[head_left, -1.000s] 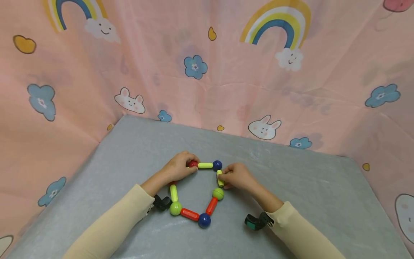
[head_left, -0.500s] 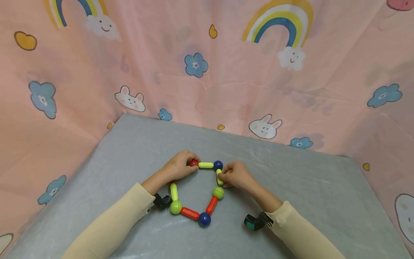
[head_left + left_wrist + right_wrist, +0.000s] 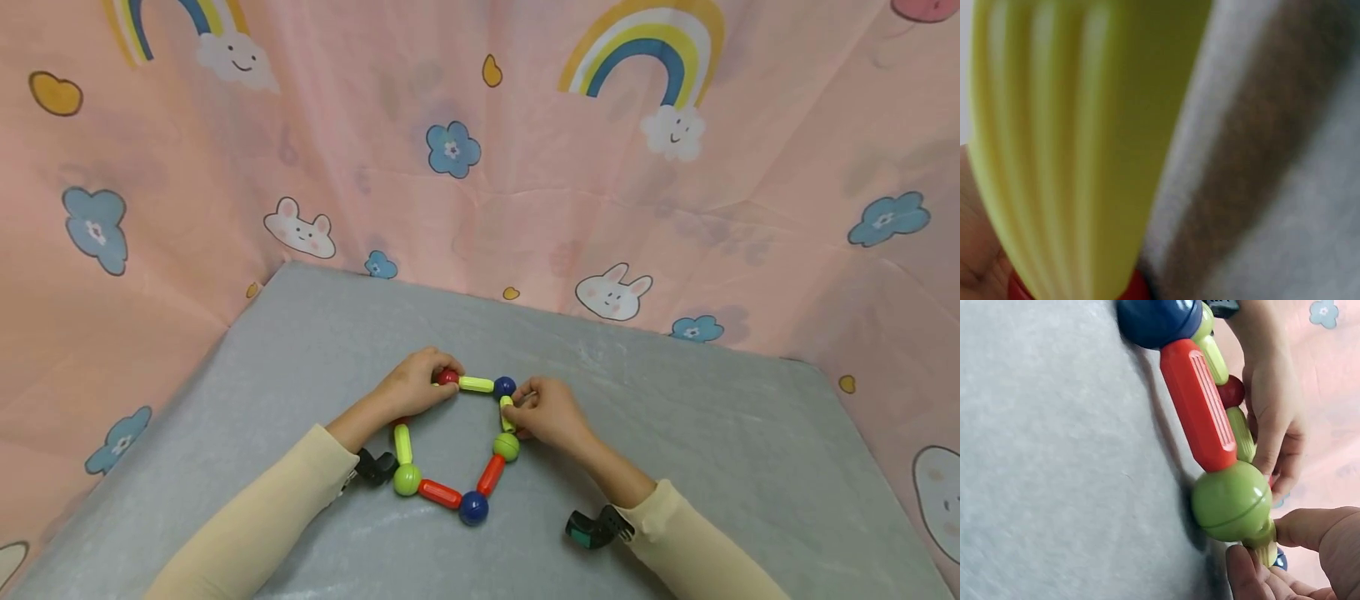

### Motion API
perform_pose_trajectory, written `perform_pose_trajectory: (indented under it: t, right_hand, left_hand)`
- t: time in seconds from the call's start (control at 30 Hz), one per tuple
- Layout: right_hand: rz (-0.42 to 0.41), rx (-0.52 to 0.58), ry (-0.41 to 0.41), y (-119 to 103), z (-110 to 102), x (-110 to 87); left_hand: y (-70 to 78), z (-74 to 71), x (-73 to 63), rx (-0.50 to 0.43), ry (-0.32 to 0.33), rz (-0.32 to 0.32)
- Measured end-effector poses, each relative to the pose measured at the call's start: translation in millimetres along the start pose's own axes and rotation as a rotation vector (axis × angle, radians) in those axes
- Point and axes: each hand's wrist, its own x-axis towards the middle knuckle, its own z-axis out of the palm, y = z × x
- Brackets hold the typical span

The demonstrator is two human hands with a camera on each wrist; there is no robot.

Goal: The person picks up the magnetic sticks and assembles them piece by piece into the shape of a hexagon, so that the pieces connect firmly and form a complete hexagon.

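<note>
A ring of magnetic balls and rods lies on the grey cloth. My left hand [image 3: 408, 385] grips the red ball [image 3: 447, 377] at its far left corner. From that ball a yellow-green rod [image 3: 476, 384] runs to a blue ball [image 3: 504, 387]. On the right side, my right hand [image 3: 553, 415] pinches another yellow-green rod [image 3: 506, 406] between thumb and fingers. One end meets the blue ball; the other touches the green ball [image 3: 1232, 501], as the right wrist view shows. A ribbed yellow-green rod [image 3: 1066, 137] fills much of the left wrist view. My left palm hides part of the ring.
The ring's near side has a red rod [image 3: 491, 477], a blue ball [image 3: 473, 507], another red rod [image 3: 440, 494] and a green ball [image 3: 407, 479]. A pink patterned curtain [image 3: 525, 183] borders the grey cloth [image 3: 720, 467] at the back and sides.
The rod in my right hand has swung slightly left, and its near end now touches the green ball where a small gap stood before. My left hand has stayed on the red ball.
</note>
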Motion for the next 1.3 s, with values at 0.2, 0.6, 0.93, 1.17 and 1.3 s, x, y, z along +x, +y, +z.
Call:
perform_pose_trajectory:
  t: [0.2, 0.6, 0.93, 1.17, 1.3]
  right_hand:
    - [-0.057, -0.036, 0.023, 1.3, 3.8, -1.4]
    - [-0.083, -0.033, 0.004, 1.0, 3.0, 0.1]
    - [-0.068, -0.064, 0.044, 10.9, -7.3, 4.8]
    - [-0.080, -0.149, 0.098, 19.0, -20.0, 8.5]
    - [-0.089, -0.200, 0.117, 23.1, -29.7, 8.5]
  left_hand:
    - [0.0, 0.5, 0.1, 0.006, 0.005, 0.007]
    - [1.2, -5.3, -3.8, -0.001, 0.024, 0.003]
    - [4.6, -13.4, -34.0, 0.027, 0.060, -0.114]
    - [14.8, -0.6, -34.3, -0.057, 0.100, -0.248]
    - [19.0, 4.9, -24.0, -0.053, 0.116, -0.231]
